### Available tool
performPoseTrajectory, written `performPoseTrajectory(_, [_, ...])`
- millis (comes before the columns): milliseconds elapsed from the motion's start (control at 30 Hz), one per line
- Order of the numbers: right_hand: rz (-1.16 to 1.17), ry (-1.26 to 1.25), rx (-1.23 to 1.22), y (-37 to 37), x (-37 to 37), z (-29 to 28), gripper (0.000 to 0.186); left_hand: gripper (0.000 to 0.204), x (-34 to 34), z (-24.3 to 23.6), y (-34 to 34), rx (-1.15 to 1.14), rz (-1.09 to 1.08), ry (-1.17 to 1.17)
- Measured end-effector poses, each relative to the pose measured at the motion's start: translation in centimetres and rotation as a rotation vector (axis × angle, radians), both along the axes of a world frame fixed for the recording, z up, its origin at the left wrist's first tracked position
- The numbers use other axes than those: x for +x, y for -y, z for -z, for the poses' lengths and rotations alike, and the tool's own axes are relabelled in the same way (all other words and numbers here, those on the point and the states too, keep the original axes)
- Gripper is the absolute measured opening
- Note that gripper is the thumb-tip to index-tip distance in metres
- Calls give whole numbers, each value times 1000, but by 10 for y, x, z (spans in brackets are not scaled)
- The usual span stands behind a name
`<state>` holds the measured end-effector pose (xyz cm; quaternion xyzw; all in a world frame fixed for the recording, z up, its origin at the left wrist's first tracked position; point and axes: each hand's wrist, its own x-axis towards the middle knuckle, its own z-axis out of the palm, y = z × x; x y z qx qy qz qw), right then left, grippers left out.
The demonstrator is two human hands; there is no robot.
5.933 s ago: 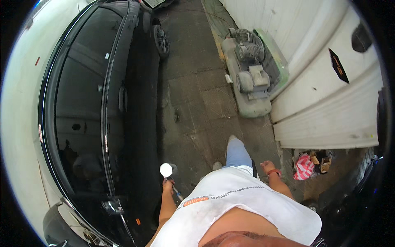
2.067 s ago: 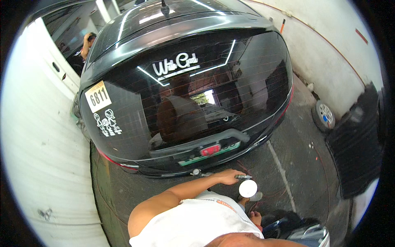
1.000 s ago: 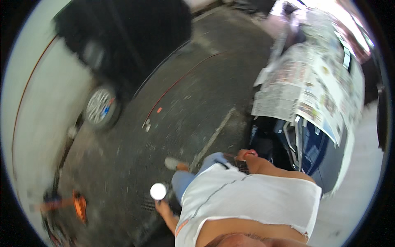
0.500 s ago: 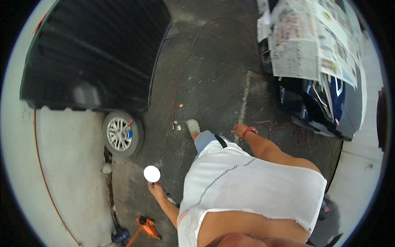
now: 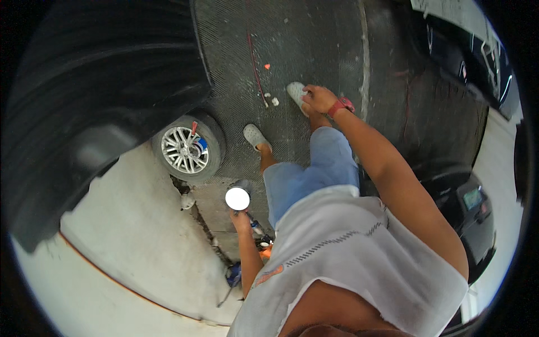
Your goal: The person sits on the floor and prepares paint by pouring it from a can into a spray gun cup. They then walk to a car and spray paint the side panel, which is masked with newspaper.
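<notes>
My left hand (image 5: 241, 220) is closed around what looks like a spray gun, with a round white cup lid (image 5: 237, 199) facing up. Blue and metal fittings (image 5: 256, 226) show behind that hand, beside my shorts. My right hand (image 5: 321, 100) hangs out ahead with its fingers loosely bent and nothing visible in them. A red watch (image 5: 341, 105) is on the right wrist. Nearest the left hand lies a wheel (image 5: 219, 147) with a silver rim, bearing a blue roll (image 5: 199, 147) and a red-handled tool (image 5: 194, 128).
A large black ribbed liner (image 5: 112, 73) fills the left. Bits of white debris (image 5: 274, 101) and a red hose (image 5: 256, 70) lie on the dark floor ahead. At far right stands a dark glossy car part (image 5: 477, 56); a black bin-like object (image 5: 469, 208) is at my right.
I have stepped forward, and the wheel and liner are closer. My right hand has swung forward, and both feet now show. The spray gun stays in my left hand.
</notes>
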<state>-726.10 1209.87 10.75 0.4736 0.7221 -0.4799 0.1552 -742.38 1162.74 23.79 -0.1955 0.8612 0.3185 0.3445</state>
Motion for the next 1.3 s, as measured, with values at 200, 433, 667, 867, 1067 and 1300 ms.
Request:
performPoseTrajectory(200, [81, 238, -70, 114, -59, 204, 54, 64, -84, 84, 76, -63, 362, 184])
performPoseTrajectory(433, [-90, 421, -124, 211, -126, 429, 76, 73, -95, 142, 146, 36, 327, 133])
performPoseTrajectory(667, [-74, 538, -297, 225, -185, 539, 104, 45, -68, 157, 237, -508, 709, 350])
performPoseTrajectory(867, [60, 435, -59, 207, -126, 503, 85, 38, -76, 172, 175, -184, 30, 186])
performPoseTrajectory(1067, [64, 306, 246, 203, 53, 296, 19, 35, -95, 135, 192, -7, 37, 53])
performPoseTrajectory(1300, [535, 470, 258, 216, 271, 26, 11, 46, -130, 69, 55, 62, 381, 114])
